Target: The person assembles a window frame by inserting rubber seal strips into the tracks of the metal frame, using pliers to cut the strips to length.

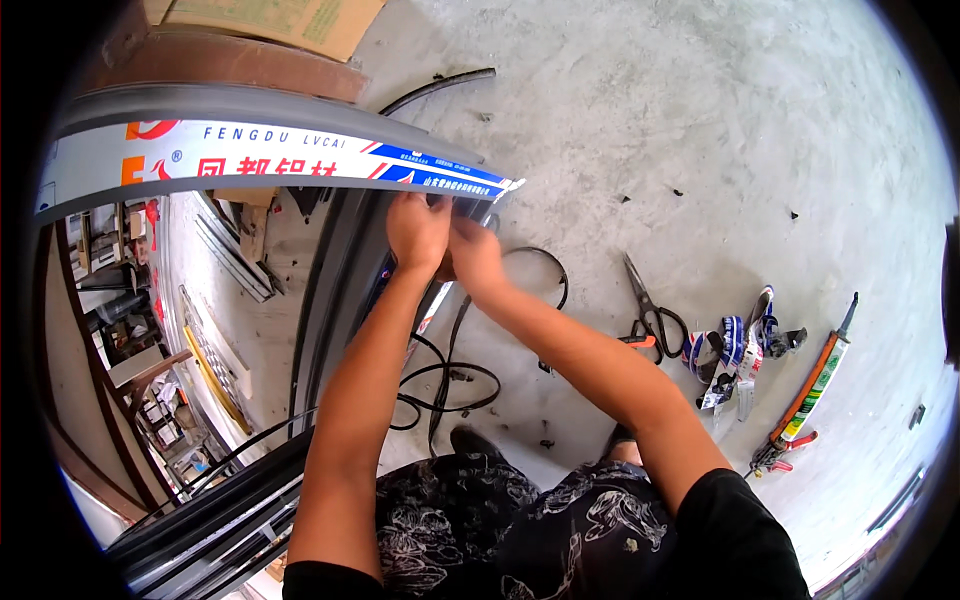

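My hands meet at the corner of a grey metal frame (330, 290), just under its upper bar, which carries a white and blue printed film (280, 150). The fingers of my left hand (418, 232) are curled in at the underside of this bar; what they grip is hidden. Close beside it, my right hand (474, 255) is turned inward and smeared by motion, its fingers mostly out of sight. Below both hands, a thin black strip (468, 406) lies in loose loops on the floor, running up toward the right hand.
Black-handled scissors (648, 305) lie right of my forearms on the concrete floor, near crumpled film (738, 352) and a caulking gun (810, 385). A short black strip (437, 88) and cardboard (290, 25) are beyond the frame. Dark metal profiles (225, 515) are stacked at lower left.
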{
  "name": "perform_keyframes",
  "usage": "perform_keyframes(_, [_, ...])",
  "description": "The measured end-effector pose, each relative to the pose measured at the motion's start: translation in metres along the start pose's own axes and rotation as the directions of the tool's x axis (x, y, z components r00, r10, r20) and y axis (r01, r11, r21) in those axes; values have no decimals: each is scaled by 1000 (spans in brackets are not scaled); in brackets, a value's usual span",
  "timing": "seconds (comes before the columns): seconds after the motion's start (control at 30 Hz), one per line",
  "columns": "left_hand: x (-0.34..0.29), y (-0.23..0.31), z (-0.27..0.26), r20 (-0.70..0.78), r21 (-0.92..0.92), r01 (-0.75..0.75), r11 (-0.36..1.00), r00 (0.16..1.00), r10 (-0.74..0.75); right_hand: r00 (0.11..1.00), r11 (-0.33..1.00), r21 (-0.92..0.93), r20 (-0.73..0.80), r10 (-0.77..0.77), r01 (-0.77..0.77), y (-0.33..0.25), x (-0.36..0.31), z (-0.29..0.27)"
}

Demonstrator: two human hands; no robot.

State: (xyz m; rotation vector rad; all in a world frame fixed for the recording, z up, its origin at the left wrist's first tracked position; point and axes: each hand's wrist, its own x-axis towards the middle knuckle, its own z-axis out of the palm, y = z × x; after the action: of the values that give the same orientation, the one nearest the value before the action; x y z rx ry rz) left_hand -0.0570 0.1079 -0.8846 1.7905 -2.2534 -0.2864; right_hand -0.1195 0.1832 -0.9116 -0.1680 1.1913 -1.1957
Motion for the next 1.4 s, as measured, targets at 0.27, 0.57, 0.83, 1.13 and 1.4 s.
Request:
perform_keyframes(0.27, [-7,-4,0,-19,-34,27,999,999,-27,991,904,-411,106,-82,119,-7,-53,-17])
perform_keyframes(0.57, [-8,7,-2,-41,68,-24,997,999,27,974,887,-417,183,-133,199,7,-60,-13])
perform_keyframes(0.83, [-7,4,2,-22,85,17,996,1000,-15,982,960,-278,179,59,-7,-14,-72,-8])
perform_keyframes(1.13, [-5,6,1,-67,103,-59,993,996,66,977,901,-378,87,-196,214,7,-61,-6])
perform_keyframes(1.4, [-13,-6,-21,93,137,-89,987,993,77,994,919,-378,23,-110,110,-10,-59,-18])
